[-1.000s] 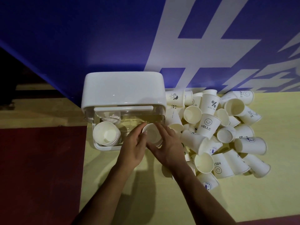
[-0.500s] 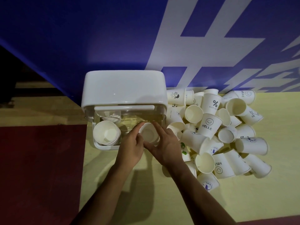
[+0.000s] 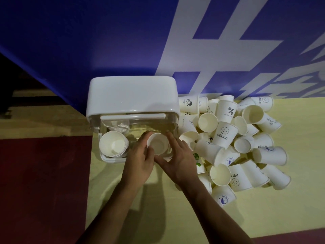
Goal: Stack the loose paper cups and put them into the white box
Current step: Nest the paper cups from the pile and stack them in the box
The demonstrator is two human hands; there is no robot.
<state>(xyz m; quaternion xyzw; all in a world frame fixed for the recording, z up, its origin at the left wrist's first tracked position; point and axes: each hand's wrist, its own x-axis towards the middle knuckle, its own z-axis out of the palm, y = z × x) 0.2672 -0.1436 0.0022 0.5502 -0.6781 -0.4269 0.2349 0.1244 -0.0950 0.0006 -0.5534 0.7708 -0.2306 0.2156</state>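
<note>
Over the right half of the white box (image 3: 112,160), both hands meet around a nested stack of cups (image 3: 158,144), mouth up toward the camera. The left hand (image 3: 139,161) curls its fingers around the near-left side of the rim. The right hand (image 3: 179,159) cradles the other side, thumb underneath and fingers spread up along the wall. So both are holding the stack, and this looks like the placing step: it is at or just inside the box, though whether its base has touched down I cannot tell.

Another finished stack (image 3: 113,144) sits upright in the box's left corner, with more cups (image 3: 119,126) seen dimly behind it.

Just right of the box, touching its side, lies the loose pile (image 3: 228,143), dozens of cups tumbled on the yellow surface, a HELLO cup (image 3: 224,133) near the top. Plenty is left to do.

The next move, I'd judge, is to seat this stack upright beside its neighbour and let go gently so it doesn't tip. Then it's on to the pile.
</note>
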